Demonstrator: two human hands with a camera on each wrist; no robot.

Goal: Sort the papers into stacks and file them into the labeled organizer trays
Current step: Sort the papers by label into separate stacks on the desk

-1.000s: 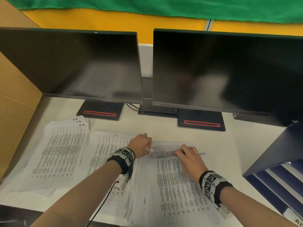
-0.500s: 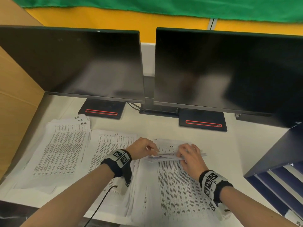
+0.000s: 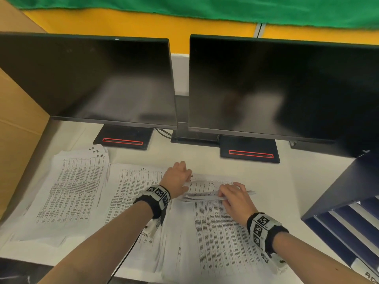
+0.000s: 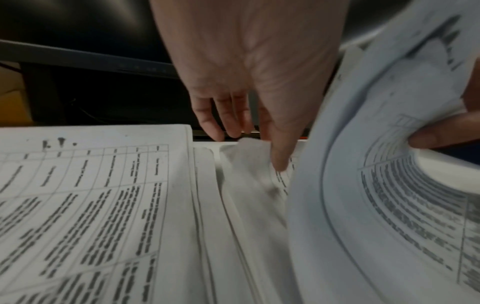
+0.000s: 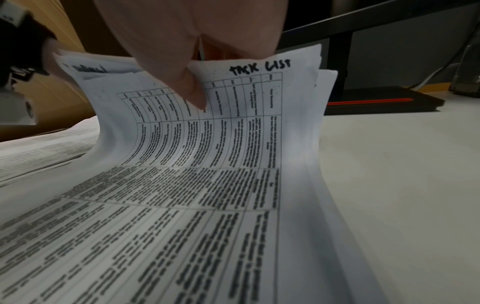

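Observation:
Three stacks of printed table sheets lie on the white desk: a left stack [image 3: 78, 191], a middle stack [image 3: 133, 193] and a right stack [image 3: 221, 238]. My right hand [image 3: 235, 193] pinches the far edge of several sheets [image 3: 205, 196] of the right stack and curls them up; its thumb [image 5: 194, 96] presses on the top sheet [image 5: 233, 127], headed "TASK LIST" in pen. My left hand [image 3: 178, 177] reaches in beside the curl, and its thumb [image 4: 279, 158] pinches the raised corner of a lower sheet [image 4: 246, 152]. The dark blue organizer trays [image 3: 348, 218] stand at the right.
Two dark monitors [image 3: 92, 78] [image 3: 276, 89] on black bases [image 3: 249, 152] stand close behind the papers. A cardboard wall [image 3: 18, 130] closes the left side. Bare desk [image 3: 303, 181] lies between the right stack and the organizer. A cable [image 3: 127, 255] hangs from my left wristband.
My left hand has slid slightly further away along the sheet under the curl. My right hand keeps hold of the lifted sheets in nearly the same place.

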